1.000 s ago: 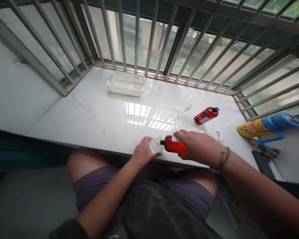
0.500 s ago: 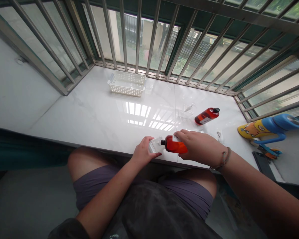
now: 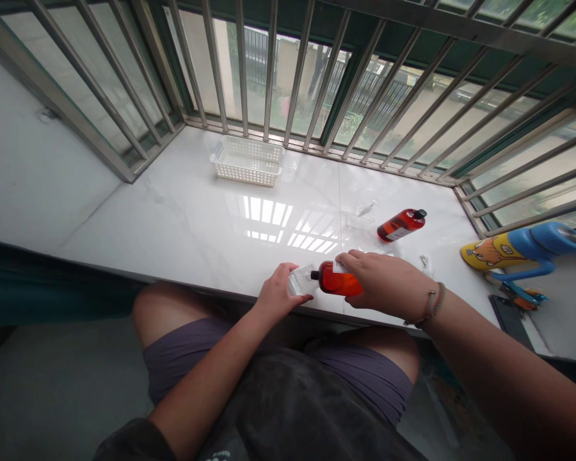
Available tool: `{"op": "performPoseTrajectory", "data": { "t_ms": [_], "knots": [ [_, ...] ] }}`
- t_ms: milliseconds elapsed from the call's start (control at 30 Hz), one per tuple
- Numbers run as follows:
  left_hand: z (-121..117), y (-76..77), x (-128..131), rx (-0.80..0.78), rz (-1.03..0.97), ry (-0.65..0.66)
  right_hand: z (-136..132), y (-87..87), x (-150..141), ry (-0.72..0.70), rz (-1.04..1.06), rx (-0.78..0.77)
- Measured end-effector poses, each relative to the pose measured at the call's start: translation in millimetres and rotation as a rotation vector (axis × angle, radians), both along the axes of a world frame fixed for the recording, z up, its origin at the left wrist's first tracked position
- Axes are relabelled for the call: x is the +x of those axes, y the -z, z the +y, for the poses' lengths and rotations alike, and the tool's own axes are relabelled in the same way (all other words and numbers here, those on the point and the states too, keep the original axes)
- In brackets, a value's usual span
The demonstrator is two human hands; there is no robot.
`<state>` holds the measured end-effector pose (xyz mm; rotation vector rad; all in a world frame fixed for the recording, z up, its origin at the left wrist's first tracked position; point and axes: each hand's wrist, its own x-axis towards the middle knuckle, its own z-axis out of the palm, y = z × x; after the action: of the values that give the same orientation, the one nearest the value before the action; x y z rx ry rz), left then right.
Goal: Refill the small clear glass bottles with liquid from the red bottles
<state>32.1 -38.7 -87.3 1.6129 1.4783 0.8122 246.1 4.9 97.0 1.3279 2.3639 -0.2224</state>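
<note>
The right hand point(image 3: 384, 285) curls over a red-orange bottle point(image 3: 340, 280) lying on its side, and the left hand point(image 3: 279, 292) closes around a small clear bottle point(image 3: 300, 280) (its mouth meets the black cap point(image 3: 313, 275)), both at the front edge of the marble sill point(image 3: 187, 211).

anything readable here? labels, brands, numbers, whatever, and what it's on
Nothing can be quoted.
White label on the far red bottle: too small to read.
White label on the red bottle under the right hand: too small and partly covered.
Yellow and blue water bottle: cartoon print, no legible words.
Dark shirt's white print: cut off, unreadable.
</note>
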Motion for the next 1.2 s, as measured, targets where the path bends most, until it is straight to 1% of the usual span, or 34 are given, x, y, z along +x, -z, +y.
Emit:
{"op": "performPoseTrajectory", "data": {
  "t_ms": [700, 1200],
  "knots": [
    [0.4, 0.3, -0.4, 0.003, 0.0, 0.007, 2.3, -2.6, -4.4, 0.014, -0.03, -0.028],
    [0.2, 1.1, -0.3, 0.011, 0.004, 0.006, 2.9, -2.8, -6.4, 0.007, -0.048, -0.02]
  ]
}}
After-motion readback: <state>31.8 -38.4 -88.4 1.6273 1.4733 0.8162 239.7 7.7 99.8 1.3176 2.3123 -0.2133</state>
